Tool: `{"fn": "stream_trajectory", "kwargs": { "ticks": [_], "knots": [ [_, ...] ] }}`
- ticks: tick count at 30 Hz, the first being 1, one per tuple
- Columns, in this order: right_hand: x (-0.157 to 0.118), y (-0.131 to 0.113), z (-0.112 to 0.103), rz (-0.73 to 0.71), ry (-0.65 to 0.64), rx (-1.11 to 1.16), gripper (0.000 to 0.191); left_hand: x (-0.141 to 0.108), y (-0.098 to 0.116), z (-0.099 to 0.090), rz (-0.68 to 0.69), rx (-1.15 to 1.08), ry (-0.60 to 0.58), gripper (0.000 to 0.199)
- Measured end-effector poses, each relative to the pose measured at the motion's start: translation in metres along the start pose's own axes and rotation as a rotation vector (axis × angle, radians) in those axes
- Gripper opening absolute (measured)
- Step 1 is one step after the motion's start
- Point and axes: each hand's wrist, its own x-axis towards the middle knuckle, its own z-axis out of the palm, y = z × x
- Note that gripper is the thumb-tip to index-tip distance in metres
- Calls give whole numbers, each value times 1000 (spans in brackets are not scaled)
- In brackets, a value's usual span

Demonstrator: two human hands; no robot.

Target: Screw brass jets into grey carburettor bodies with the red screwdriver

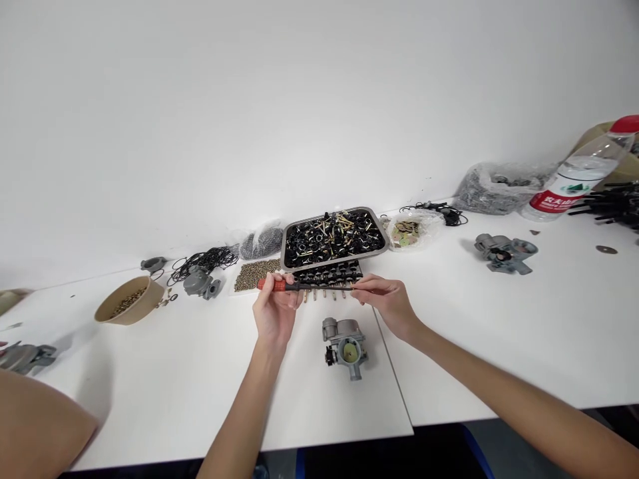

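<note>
A screwdriver [279,285] with a red and black handle lies level above the table, its shaft pointing right. My left hand [274,307] is closed around the handle. At the shaft's tip my right hand [387,303] is pinched; whether a small part sits between its fingers is too small to tell. Below and between the hands a grey metal carburetor [348,346] stands on the table, its round bore facing me. Just behind the screwdriver is a row of black parts with brass-coloured stems [327,274].
Behind stands a metal tray [385,245] of black and brass parts. Left are small brass parts [257,274], a tan bowl [152,303] and another carburetor [200,283]. Right are a carburetor [505,253] and a water bottle [559,189]. Another person's arm [40,426] reaches in at lower left.
</note>
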Motion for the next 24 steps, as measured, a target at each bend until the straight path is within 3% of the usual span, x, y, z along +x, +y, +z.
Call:
{"fn": "stream_trajectory", "kwargs": {
  "ticks": [12, 24],
  "knots": [
    [-1, -4, -2, -100, 4, -95, 9, 1, -13, 0, -49, -63, 129, 24],
    [3, 5, -4, 57, -22, 40, 9, -8, -13, 8, 177, 38, 44, 27]
  ]
}}
